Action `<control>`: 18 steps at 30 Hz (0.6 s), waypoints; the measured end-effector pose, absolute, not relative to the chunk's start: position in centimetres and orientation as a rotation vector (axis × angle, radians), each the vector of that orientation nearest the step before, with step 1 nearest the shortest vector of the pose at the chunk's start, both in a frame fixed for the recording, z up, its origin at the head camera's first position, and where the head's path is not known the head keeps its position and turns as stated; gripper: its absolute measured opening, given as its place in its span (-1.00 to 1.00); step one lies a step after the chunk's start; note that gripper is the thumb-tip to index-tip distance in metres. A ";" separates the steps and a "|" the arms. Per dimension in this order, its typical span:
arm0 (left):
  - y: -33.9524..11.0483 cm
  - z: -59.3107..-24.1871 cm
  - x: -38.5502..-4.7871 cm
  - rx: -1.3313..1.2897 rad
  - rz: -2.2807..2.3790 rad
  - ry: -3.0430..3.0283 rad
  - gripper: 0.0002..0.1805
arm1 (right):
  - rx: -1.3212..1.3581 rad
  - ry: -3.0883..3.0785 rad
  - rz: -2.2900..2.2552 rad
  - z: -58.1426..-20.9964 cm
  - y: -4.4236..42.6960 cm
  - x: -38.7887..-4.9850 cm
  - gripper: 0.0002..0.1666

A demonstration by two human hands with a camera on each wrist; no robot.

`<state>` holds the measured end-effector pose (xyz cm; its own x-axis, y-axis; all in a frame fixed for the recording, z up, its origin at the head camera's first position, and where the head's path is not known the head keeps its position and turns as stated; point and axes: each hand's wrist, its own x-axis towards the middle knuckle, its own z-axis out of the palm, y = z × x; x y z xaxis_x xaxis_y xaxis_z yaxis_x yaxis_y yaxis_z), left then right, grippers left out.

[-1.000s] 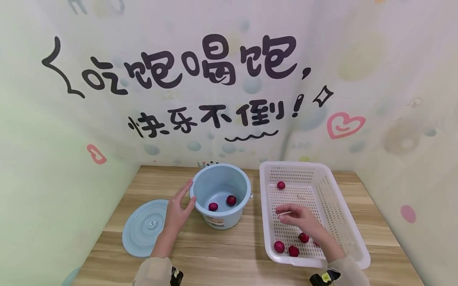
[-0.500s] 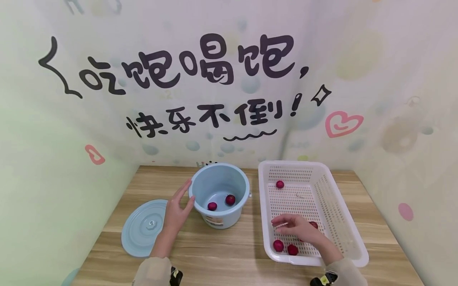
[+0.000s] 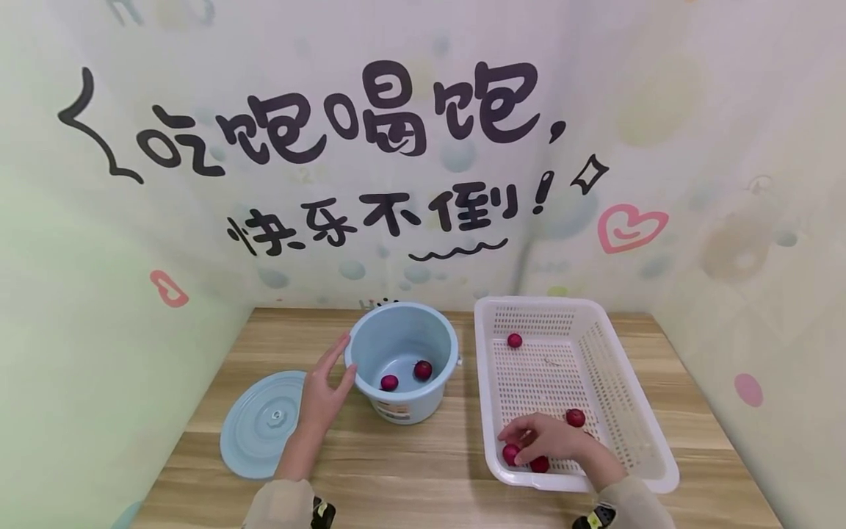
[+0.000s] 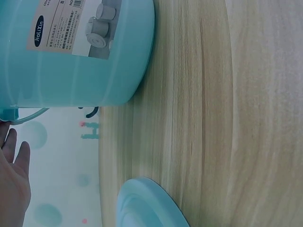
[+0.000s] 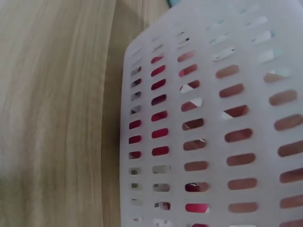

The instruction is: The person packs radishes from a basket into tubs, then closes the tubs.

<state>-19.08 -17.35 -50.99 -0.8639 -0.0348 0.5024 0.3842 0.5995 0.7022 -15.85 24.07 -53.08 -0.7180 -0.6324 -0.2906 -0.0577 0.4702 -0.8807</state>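
Observation:
In the head view my right hand [image 3: 545, 437] reaches into the white basket [image 3: 484, 389], its thumb and fingers around a red radish [image 3: 511, 454] at the near left corner. A second radish [image 3: 540, 464] lies under the hand's edge. The right wrist view looks through the slotted basket wall [image 5: 213, 142], with red and skin tones behind it. Against the left rim of the light blue bucket [image 3: 426, 400] rest the extended fingers of my left hand [image 3: 322, 393]. Inside the bucket are two radishes, one smaller [image 3: 389, 383] and one larger [image 3: 423, 369].
A round blue lid [image 3: 254, 433] lies flat on the wooden table [image 3: 410, 485], left of the bucket. More radishes sit in the basket, one at the back [image 3: 514, 340] and one at mid-right [image 3: 576, 417]. A printed wall sheet [image 3: 370, 272] stands behind the table.
My right hand has moved down and toward the basket's near left corner, bringing its fingers around a radish there. The left hand stays at the bucket rim.

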 end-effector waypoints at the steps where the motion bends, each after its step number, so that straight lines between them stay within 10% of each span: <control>1: -17.4 -51.0 -19.1 -0.276 -1.193 -2.356 -0.44 | -0.571 2.117 -1.220 -53.1 24.0 -15.9 -0.61; 18: -17.4 -51.1 -19.1 -0.272 -1.213 -2.353 -0.43 | -0.603 2.144 -1.180 -53.4 23.5 -15.7 -0.75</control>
<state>-19.10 -17.40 -51.07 -0.8669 -0.0399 0.4968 0.3815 0.5882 0.7130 -15.70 23.53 -53.35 -0.7096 -0.6414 -0.2917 -0.0967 0.4988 -0.8613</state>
